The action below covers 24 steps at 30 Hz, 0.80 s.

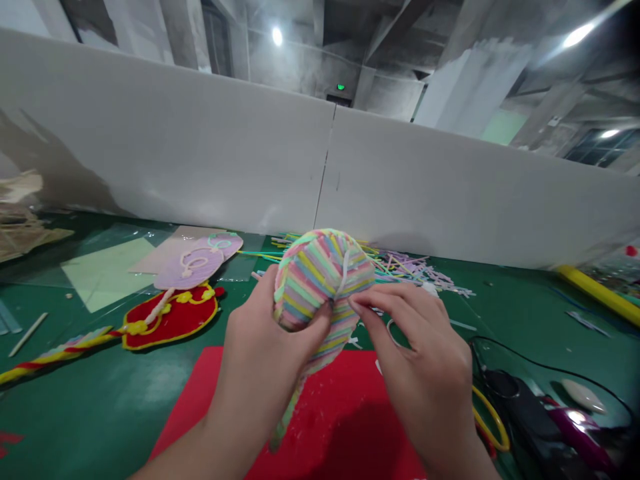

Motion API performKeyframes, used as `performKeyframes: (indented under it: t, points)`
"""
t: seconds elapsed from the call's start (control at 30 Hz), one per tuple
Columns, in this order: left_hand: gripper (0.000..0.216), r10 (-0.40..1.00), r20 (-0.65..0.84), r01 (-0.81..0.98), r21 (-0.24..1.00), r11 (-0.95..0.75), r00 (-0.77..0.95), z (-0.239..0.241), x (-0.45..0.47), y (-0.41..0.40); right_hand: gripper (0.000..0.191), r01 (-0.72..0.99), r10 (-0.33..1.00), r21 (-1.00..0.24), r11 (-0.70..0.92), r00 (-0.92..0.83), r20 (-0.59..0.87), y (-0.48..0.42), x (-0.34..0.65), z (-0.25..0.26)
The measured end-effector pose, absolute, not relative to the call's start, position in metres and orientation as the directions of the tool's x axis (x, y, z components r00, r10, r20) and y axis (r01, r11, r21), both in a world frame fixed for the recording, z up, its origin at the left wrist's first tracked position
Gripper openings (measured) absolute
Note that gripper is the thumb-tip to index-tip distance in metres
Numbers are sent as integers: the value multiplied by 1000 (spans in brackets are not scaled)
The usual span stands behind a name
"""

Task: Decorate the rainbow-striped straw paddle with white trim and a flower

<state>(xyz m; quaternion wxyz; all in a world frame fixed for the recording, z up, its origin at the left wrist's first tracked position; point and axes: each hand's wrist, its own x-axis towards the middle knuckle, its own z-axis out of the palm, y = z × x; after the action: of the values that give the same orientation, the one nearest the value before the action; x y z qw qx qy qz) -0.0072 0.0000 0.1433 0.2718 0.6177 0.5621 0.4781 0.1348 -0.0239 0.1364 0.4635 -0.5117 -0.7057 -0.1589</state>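
A fan-shaped craft piece [310, 273] covered in rows of pastel pink, yellow, green and purple pipe cleaners is held up over a red sheet. My left hand [273, 340] grips it from the left, thumb across its front and fingers behind. Its wrapped handle [285, 420] points down beside my left wrist. A white pipe cleaner [345, 270] runs down the front, curving toward my left thumb. At the right edge of the piece, my right hand [413, 340] is pinched on the white pipe cleaner; a thin pale loop shows below its fingers.
A red sheet [345, 413] lies on the green table. Left are a red-and-yellow fuzzy fan [173, 320], a lilac fan piece [195, 263] and pale green paper [110, 270]. Cut pipe cleaners [415, 267] lie behind. Right are a cable, a purple tool [583, 433] and a yellow roll [600, 293].
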Motion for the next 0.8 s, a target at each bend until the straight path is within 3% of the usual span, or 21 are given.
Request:
performKeyframes:
  t: [0.8]
  points:
    - [22, 931, 352, 413, 866, -283, -101, 136, -3, 1, 10, 870, 542, -222, 440, -60, 838, -23, 129, 132]
